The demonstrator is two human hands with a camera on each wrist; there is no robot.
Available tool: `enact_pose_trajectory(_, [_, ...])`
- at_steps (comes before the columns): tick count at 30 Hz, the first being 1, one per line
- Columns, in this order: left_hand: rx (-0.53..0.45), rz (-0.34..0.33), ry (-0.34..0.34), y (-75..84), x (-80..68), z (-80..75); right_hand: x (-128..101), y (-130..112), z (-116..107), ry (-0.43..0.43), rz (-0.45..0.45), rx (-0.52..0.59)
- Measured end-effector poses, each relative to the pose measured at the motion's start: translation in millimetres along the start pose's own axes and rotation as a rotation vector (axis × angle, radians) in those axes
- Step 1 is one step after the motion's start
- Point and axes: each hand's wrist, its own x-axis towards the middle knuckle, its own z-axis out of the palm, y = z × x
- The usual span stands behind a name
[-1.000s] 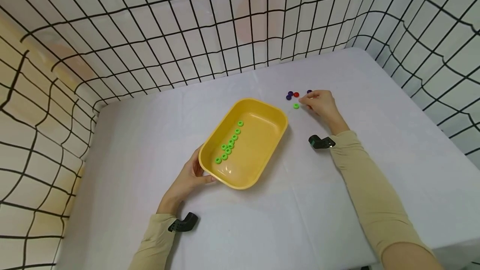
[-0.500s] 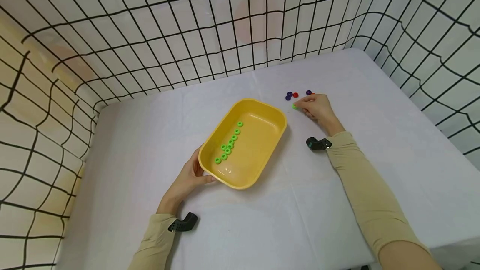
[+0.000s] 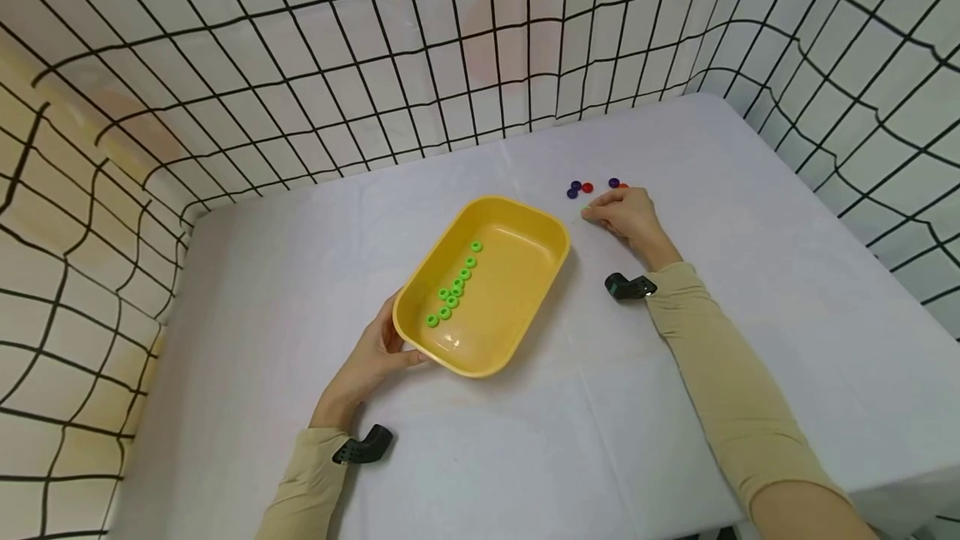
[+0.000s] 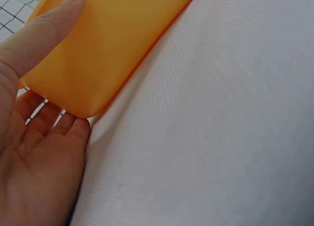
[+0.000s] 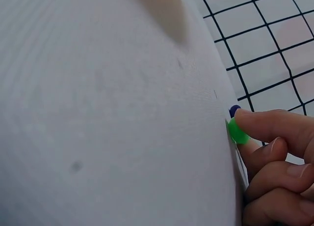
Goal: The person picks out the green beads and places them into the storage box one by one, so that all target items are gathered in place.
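A yellow plastic tray [image 3: 517,290] stands at an angle on the table, with several green ring-shaped beads [image 3: 457,283] lined up inside it. My left hand [image 3: 375,358] grips its near left corner. The left wrist view shows the thumb on the tray's outer wall [image 4: 105,44] and the fingers curled under the corner. To the right of the tray, my right hand [image 3: 632,222] pinches a green bead [image 5: 238,131] between thumb and index finger, at the tabletop. The other fingers are curled in.
Just behind the right hand lie purple beads [image 3: 572,193], a red bead [image 3: 587,187], and another purple bead [image 3: 614,182] beside a red one partly hidden by the hand. Black wire mesh [image 3: 450,48] borders the white-covered table [image 3: 480,457] at the back and sides.
My right hand has moved slightly left and toward me, from near the red bead to the green bead, which it now pinches. The left hand and tray stay in place.
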Motion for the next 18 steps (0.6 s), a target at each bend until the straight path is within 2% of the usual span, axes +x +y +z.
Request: enact_pose_trajectory(18, [-0.014, 0.014, -0.009, -1.6, 0.1, -1.6, -3.3, -1.5, 1.9, 0.003, -0.003, 0.031])
